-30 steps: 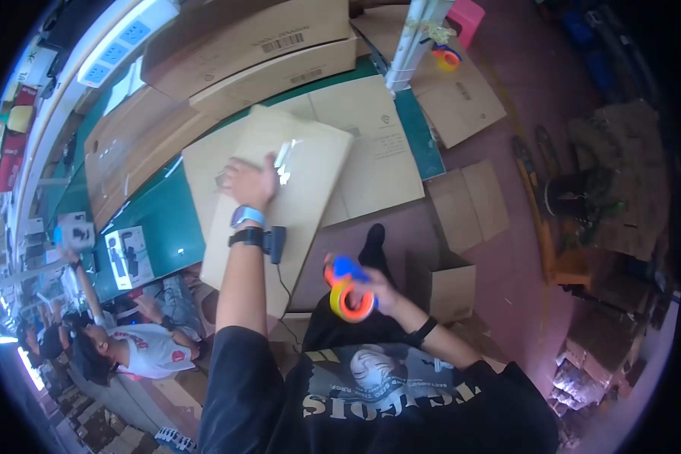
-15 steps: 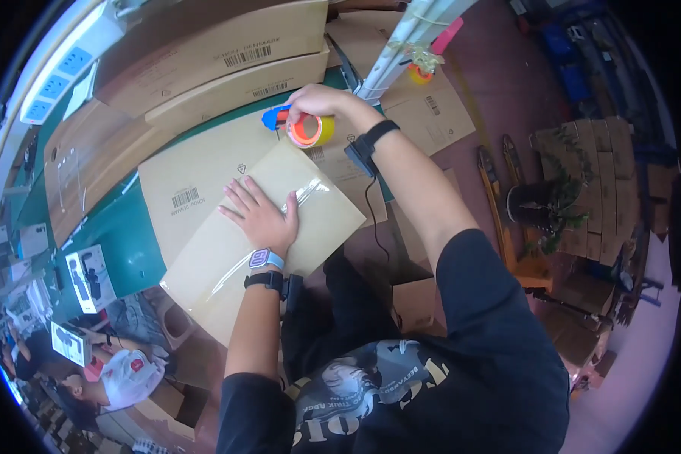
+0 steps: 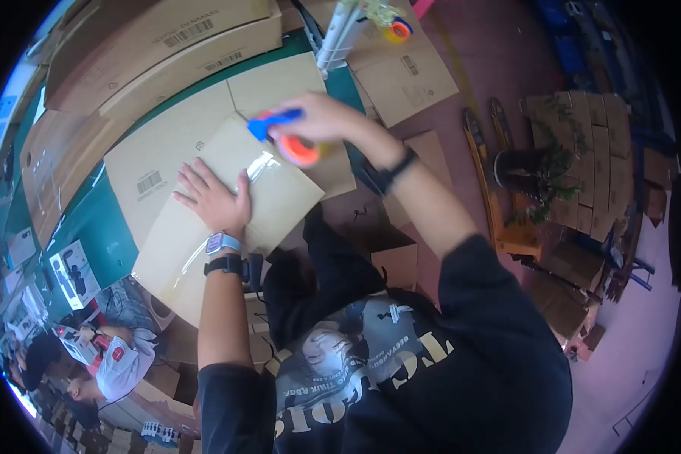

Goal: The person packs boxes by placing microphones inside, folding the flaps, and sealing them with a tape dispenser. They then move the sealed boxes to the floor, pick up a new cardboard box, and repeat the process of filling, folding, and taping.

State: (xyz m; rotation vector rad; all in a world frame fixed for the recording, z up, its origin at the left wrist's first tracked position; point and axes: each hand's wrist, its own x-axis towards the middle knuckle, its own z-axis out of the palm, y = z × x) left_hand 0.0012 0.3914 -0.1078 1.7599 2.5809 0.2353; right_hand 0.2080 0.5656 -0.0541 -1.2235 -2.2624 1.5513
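The left hand (image 3: 213, 198) lies flat and open on a folded cardboard box (image 3: 227, 208) that rests on the green bench (image 3: 91, 223). The right hand (image 3: 325, 121) is closed around a tape dispenser (image 3: 287, 136) with blue handle and orange roll, at the box's far edge, with a shiny clear tape strip (image 3: 261, 166) along the box

The flattened cardboard box (image 3: 227, 204) under the left hand (image 3: 213, 198) is looking matt and papery, tan, with a strip of clear plastic tape (image 3: 259, 168) shining glossily along its seam. The tape dispenser (image 3: 284, 136) in the right hand (image 3: 333, 121) is showing smooth plastic, blue at the handle and orange at the roll. The worktable (image 3: 91, 227) is showing a smooth green surface with a slight sheen. The stacked cartons (image 3: 151, 38) behind are appearing as dull brown corrugated board. The T-shirt (image 3: 371, 363) is looking like soft black cloth with a matt print.
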